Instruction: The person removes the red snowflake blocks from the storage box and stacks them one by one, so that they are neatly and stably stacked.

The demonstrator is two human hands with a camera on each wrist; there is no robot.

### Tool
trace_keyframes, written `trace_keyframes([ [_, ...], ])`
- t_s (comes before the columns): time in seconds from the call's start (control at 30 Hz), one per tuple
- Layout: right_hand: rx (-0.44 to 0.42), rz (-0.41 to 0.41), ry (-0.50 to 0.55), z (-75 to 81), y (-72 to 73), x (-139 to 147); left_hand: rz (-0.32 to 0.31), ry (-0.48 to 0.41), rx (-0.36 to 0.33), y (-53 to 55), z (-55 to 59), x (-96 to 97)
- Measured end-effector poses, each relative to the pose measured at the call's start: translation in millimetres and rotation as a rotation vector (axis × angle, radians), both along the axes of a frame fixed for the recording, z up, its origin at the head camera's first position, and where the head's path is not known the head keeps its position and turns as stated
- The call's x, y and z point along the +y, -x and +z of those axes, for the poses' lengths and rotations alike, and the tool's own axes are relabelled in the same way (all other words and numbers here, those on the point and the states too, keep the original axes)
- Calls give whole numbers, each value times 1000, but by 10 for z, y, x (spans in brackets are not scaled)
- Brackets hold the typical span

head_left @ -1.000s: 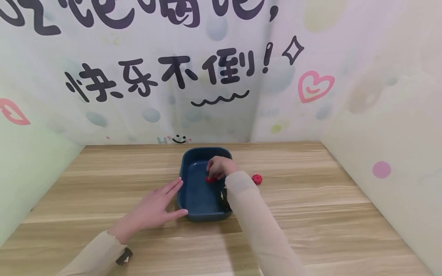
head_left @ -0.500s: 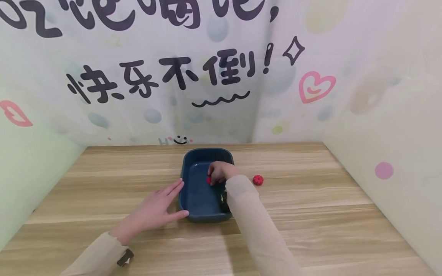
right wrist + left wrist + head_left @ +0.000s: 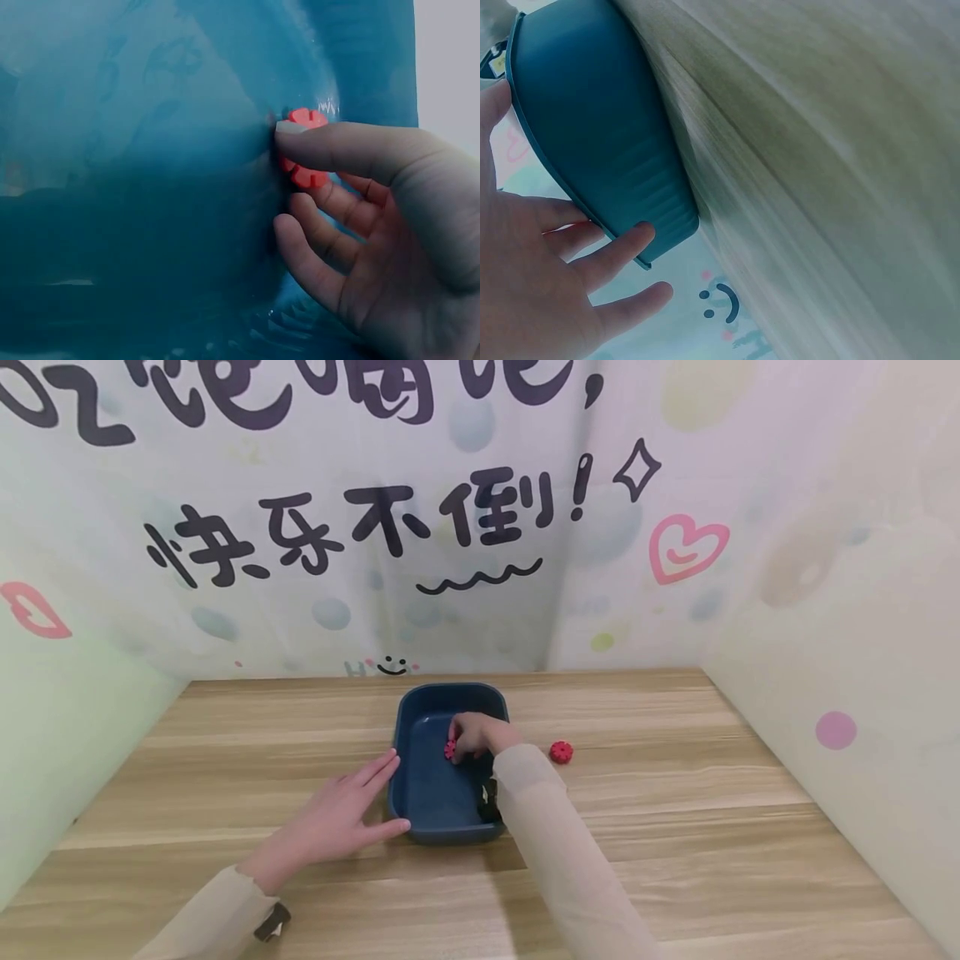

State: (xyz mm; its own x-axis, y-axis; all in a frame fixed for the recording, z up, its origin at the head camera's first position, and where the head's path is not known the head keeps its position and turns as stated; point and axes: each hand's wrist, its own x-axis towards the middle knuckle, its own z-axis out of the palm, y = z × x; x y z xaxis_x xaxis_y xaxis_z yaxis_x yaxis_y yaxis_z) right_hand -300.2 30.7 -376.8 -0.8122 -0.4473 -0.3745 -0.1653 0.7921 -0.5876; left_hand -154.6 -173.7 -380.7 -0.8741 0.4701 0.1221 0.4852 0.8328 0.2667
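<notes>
A dark blue rectangular tub [image 3: 438, 802] stands on the wooden table. My left hand [image 3: 333, 810] lies along its left side, fingers straight, with fingertips and thumb at the rim; the left wrist view shows the fingers [image 3: 615, 255] spread against the tub's outer wall. Inside the tub, my right hand [image 3: 476, 735] pinches a small red notched disc [image 3: 307, 176] between thumb and fingers. In the head view the disc is tilted up, its flat face turned to the left. A second red notched disc [image 3: 561, 752] lies flat on the table, just right of the tub.
The wooden table [image 3: 675, 827] runs back to a printed cloth wall [image 3: 480, 627], with side walls left and right. Black wrist-camera mounts sit at the left cuff [image 3: 272, 921] and under the right wrist [image 3: 488, 802].
My right hand has tipped the red disc up from lying low in the tub and shifted slightly, so more of its face shows. My left hand stays at the rim.
</notes>
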Motion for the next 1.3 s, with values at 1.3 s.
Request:
trace_keyframes([
  [1.3,-30,103,3,39,31,1,5,-4,-5,-2,-8,5],
])
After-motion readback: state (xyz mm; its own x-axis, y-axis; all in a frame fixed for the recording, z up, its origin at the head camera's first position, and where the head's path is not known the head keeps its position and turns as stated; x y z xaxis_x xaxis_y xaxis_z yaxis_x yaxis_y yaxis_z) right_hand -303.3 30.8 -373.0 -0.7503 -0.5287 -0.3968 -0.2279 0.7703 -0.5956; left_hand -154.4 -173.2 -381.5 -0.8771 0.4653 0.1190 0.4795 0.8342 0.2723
